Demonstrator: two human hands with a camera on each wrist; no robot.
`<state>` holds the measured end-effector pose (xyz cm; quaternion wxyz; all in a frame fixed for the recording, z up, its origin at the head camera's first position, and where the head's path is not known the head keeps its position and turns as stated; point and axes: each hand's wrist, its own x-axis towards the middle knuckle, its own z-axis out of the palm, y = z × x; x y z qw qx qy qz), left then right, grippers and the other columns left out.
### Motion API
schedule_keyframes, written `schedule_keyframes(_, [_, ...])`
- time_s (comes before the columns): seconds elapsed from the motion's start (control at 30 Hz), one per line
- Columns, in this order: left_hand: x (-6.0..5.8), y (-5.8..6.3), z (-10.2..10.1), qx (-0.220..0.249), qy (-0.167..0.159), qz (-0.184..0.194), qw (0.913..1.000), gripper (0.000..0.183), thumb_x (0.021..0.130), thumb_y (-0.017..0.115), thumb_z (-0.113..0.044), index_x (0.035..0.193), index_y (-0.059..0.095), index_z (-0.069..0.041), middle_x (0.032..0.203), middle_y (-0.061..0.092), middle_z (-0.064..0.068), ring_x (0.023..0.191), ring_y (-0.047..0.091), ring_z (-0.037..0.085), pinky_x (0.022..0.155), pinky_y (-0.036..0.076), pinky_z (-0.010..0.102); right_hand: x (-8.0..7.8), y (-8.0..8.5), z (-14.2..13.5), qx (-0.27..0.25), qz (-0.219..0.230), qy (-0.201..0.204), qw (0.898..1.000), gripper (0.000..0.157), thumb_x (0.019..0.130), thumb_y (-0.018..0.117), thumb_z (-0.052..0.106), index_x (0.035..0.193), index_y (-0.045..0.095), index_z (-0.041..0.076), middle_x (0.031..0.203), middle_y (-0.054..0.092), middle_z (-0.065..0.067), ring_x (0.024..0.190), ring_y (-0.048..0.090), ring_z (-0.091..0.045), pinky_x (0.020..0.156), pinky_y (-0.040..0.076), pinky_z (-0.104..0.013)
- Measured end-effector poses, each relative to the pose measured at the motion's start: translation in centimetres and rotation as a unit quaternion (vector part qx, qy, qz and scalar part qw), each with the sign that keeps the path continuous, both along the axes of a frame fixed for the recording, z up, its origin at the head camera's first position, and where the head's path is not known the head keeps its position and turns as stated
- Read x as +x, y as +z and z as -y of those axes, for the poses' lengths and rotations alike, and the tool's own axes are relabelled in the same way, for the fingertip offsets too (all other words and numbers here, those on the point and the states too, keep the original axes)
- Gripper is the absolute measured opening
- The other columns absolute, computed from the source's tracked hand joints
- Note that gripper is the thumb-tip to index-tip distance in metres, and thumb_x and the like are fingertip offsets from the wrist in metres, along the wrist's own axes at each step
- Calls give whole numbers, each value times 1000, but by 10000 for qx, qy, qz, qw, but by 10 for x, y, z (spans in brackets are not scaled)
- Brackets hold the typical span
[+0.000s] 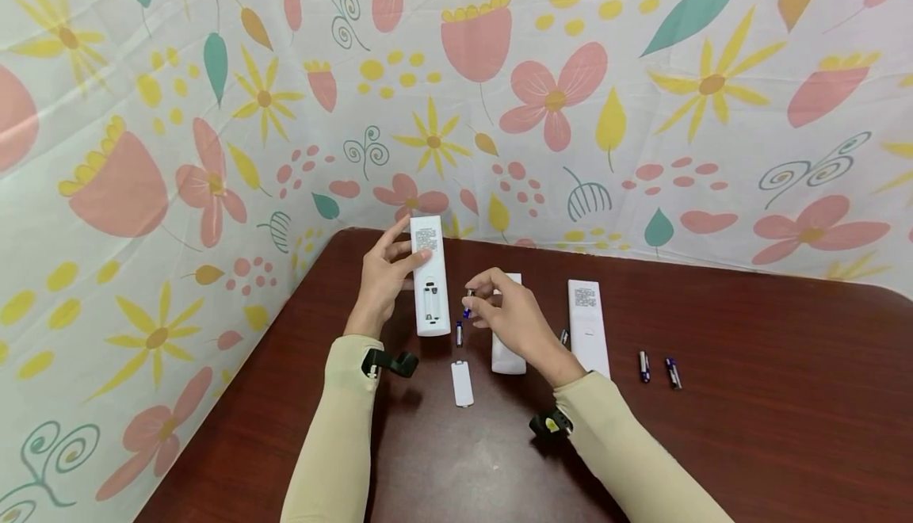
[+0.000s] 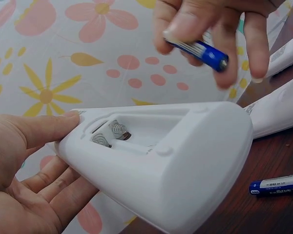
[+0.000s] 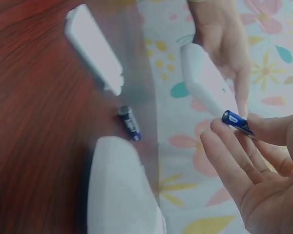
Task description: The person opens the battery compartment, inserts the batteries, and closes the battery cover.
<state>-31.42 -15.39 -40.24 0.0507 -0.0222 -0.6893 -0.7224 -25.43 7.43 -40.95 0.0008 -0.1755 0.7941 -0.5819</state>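
Observation:
My left hand (image 1: 381,277) holds a white remote control (image 1: 436,269) raised above the table, its back facing me and its thumb across it. The battery compartment (image 2: 151,127) lies uncovered, and two coiled springs show at one end of it in the left wrist view. Between thumb and fingers my right hand (image 1: 517,317) pinches a blue and silver battery (image 2: 200,52), close beside the remote and apart from it. Below the remote a second AAA battery (image 1: 460,334) lies on the table, with the white battery cover (image 1: 463,384) nearer to me.
Another white remote (image 1: 508,360) lies under my right hand, partly hidden. To its right is a third remote (image 1: 588,329) with a battery (image 1: 565,337) beside it. Two more batteries (image 1: 644,366) lie farther right. A flowered cloth (image 1: 456,111) hangs behind the dark table (image 1: 770,396).

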Motion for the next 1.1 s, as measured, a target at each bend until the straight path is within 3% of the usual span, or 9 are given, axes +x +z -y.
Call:
schedule_keyframes(0.2, [-2,-1,-1,23,-20,-31,10000,69,98,79,-7,158,54,-31,127,68,15,98,73,32,83,63,55,-1,4,5,-303,-48,186,9994,22,103,71,3,124,68,4,107,67,-14,87,73,-28,79,65,-49])
schedule_keyframes(0.63, [1,1,-2,97,-23,-3,9999,66,98,79,-7,154,58,-37,127,68,14,98,73,31,84,62,58,-4,4,18,-772,-157,175,9967,23,99,77,5,119,68,-1,103,70,-16,87,75,-31,76,65,-49])
schedule_keyframes(0.83, [0,1,-1,122,-48,-34,9999,66,98,79,-7,154,58,-36,128,68,14,98,73,31,79,64,51,-5,2,22,-641,-102,109,9978,23,99,78,6,118,68,0,99,71,-12,86,74,-28,75,64,-53])
schedule_keyframes(1.1, [2,2,-1,132,-75,-43,9999,67,98,78,-6,154,58,-35,129,68,15,98,73,30,77,65,46,-5,0,32,-262,-284,-62,9992,18,98,79,7,114,70,6,93,70,-7,82,72,-28,70,65,-46])
